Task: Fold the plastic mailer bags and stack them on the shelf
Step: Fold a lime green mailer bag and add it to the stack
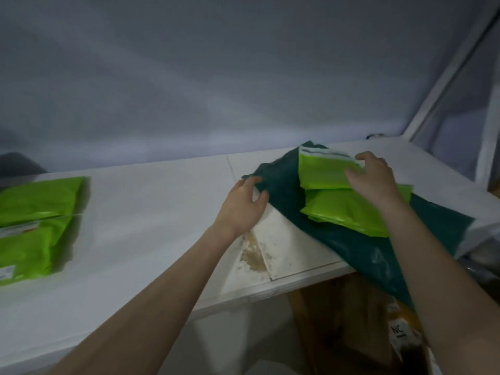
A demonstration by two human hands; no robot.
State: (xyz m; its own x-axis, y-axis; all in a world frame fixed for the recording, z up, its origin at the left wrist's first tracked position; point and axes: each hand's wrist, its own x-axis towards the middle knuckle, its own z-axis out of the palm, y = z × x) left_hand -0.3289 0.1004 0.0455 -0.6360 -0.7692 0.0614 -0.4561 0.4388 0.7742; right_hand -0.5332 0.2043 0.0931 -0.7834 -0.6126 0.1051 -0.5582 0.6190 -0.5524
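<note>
A large dark green mailer bag (341,239) lies spread over the right part of the white shelf (151,212), its lower end hanging past the front edge. On it rest folded lime green mailer bags (338,201), the top one (322,171) showing a white sealing strip. My right hand (373,180) grips the right edge of that top bag. My left hand (243,204) touches the dark green bag's left corner with loosely curled fingers; whether it pinches the plastic I cannot tell. A second pile of lime green bags (35,223) lies at the far left.
A brown stain (251,253) marks the shelf near its front edge. Cardboard boxes (365,315) stand below the shelf at the right. A white frame post (446,77) rises at the right, and a grey wall is behind the shelf.
</note>
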